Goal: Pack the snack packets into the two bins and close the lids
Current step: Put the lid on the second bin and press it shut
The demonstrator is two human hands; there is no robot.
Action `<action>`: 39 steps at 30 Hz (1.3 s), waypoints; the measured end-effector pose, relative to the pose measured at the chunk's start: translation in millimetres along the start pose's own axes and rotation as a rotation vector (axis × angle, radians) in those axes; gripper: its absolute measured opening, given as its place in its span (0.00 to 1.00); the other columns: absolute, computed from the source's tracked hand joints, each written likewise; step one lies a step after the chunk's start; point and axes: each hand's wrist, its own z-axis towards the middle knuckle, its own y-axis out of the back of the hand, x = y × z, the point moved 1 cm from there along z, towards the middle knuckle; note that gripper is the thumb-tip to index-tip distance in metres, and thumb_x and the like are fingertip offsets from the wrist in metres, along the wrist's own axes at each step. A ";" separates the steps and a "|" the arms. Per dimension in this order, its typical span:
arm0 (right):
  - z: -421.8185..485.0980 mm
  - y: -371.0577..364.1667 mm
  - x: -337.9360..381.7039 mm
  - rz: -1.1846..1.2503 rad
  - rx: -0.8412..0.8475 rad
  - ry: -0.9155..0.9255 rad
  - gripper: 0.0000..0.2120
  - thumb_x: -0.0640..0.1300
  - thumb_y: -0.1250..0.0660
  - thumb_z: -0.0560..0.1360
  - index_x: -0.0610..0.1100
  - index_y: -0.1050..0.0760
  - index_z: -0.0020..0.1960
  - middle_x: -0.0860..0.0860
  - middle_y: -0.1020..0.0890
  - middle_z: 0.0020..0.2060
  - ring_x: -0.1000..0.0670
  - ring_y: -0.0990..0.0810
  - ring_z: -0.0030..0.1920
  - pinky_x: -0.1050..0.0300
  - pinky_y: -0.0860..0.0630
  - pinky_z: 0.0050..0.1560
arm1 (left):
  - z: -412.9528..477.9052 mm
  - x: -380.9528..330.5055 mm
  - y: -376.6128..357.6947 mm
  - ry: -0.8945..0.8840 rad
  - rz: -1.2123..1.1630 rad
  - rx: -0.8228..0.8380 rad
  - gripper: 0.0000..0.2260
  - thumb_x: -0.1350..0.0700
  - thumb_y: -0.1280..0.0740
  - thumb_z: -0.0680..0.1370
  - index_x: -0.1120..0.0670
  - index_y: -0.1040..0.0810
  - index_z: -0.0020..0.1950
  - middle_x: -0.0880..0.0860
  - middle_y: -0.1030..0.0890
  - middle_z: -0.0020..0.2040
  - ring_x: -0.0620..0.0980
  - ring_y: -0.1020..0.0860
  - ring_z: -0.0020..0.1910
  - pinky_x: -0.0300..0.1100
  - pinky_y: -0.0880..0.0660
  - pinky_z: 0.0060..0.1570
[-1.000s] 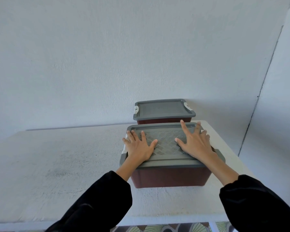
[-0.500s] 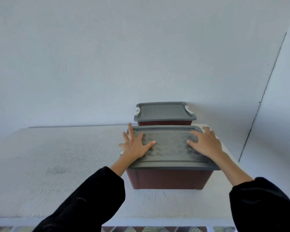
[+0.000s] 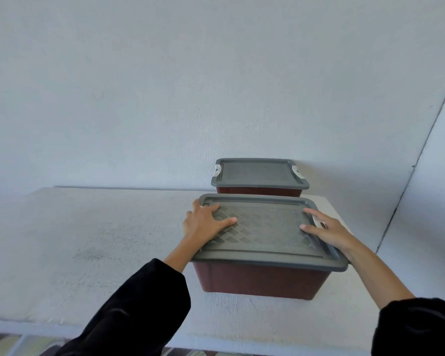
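**Both hands flat on the near bin's lid**

Two dark red bins stand on the white table point(image 3: 88, 240), one behind the other, toward its 3 o'clock end. The near bin point(image 3: 260, 281) carries a grey lid point(image 3: 265, 227) with a ribbed pattern on top, and the lid lies across the whole of its rim. The left hand point(image 3: 206, 222) rests on the lid's 9 o'clock side – palm down, fingers straight and spread, thumb pointing toward the middle, fingertips close to the 10 o'clock corner. The right hand point(image 3: 326, 231) lies on the 3 o'clock edge, open too, with forefinger and thumb stretched flat on the lid; its other fingers drop past the rim and cannot be made out. A white latch point(image 3: 319, 222) shows just beside that forefinger.

At 12 o'clock from the near bin, close behind it, the far bin point(image 3: 260, 191) stands against the pale wall point(image 3: 190, 86) – its own grey lid point(image 3: 258, 173) lies flat on top, with a white latch at each short end. Black sleeves point(image 3: 139, 309) cover both forearms.
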 end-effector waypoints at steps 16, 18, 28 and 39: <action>20.9 -128.4 61.7 -0.031 0.034 0.062 0.25 0.48 0.30 0.72 0.54 0.32 0.68 0.47 0.35 0.72 0.44 0.37 0.72 0.50 0.38 0.69 | 16.1 126.8 68.3 0.096 -0.080 -0.056 0.36 0.32 0.32 0.65 0.48 0.29 0.68 0.53 0.36 0.71 0.54 0.33 0.68 0.51 0.33 0.63; 21.5 -150.9 74.1 -0.024 0.030 0.060 0.26 0.47 0.30 0.72 0.54 0.32 0.68 0.47 0.35 0.72 0.44 0.37 0.72 0.50 0.38 0.68 | 19.9 147.4 80.8 0.099 -0.077 -0.055 0.36 0.33 0.31 0.65 0.48 0.29 0.68 0.53 0.36 0.71 0.54 0.33 0.68 0.51 0.33 0.63; 18.6 -226.2 115.8 -0.032 -0.010 0.052 0.26 0.49 0.30 0.72 0.54 0.33 0.68 0.49 0.35 0.72 0.45 0.36 0.72 0.51 0.37 0.68 | 41.2 223.4 114.9 0.061 -0.044 -0.044 0.35 0.31 0.33 0.65 0.47 0.30 0.68 0.53 0.38 0.72 0.54 0.33 0.69 0.52 0.33 0.64; -14.3 -234.0 139.2 -0.763 -0.230 0.187 0.22 0.57 0.41 0.77 0.54 0.33 0.69 0.47 0.36 0.71 0.45 0.37 0.70 0.51 0.29 0.60 | 31.3 212.2 100.5 -0.119 0.319 0.082 0.27 0.44 0.55 0.81 0.56 0.51 0.76 0.56 0.52 0.78 0.56 0.57 0.76 0.57 0.57 0.72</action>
